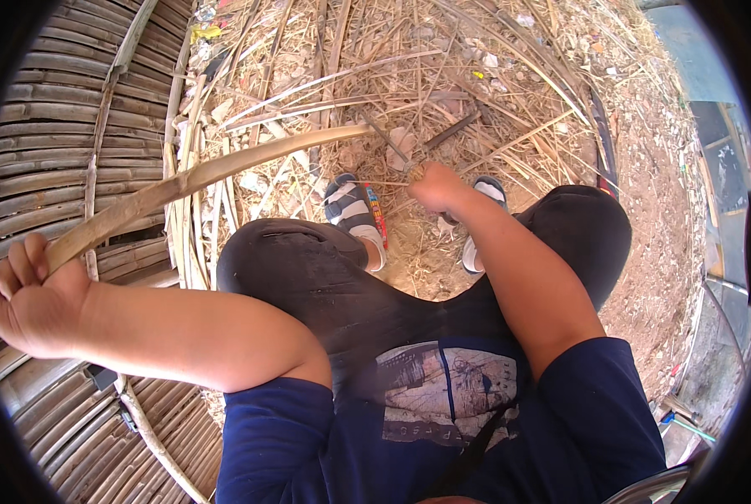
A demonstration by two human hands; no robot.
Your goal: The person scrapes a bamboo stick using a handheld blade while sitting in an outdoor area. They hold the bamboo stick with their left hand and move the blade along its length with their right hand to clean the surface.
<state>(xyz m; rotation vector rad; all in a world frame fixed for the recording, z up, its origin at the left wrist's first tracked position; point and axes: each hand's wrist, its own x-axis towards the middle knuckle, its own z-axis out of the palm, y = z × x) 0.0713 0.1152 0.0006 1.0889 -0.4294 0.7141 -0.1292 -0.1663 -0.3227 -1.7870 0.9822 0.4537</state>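
My left hand point(35, 298), at the far left, has its fingers curled round the near end of a long, flat bamboo strip point(199, 175). The strip slants up and inward, bowing slightly. Its far end lies by the tip of a narrow, dark, blade-like tool point(387, 139); I cannot tell whether they touch. In front of my knees my right hand point(438, 187) is closed in a fist on that tool's lower end, which the fingers partly hide. A thin stick point(379, 182) shows at the fist's left side.
Bamboo slats form a wall point(48, 126) on the left. Split strips, straw and scraps litter the earth ground point(644, 244). A red packet point(375, 214) lies beside my left sandal point(348, 206). Blue-grey panels point(719, 151) stand at the right. A dark curved tube point(602, 139) lies beyond my right knee.
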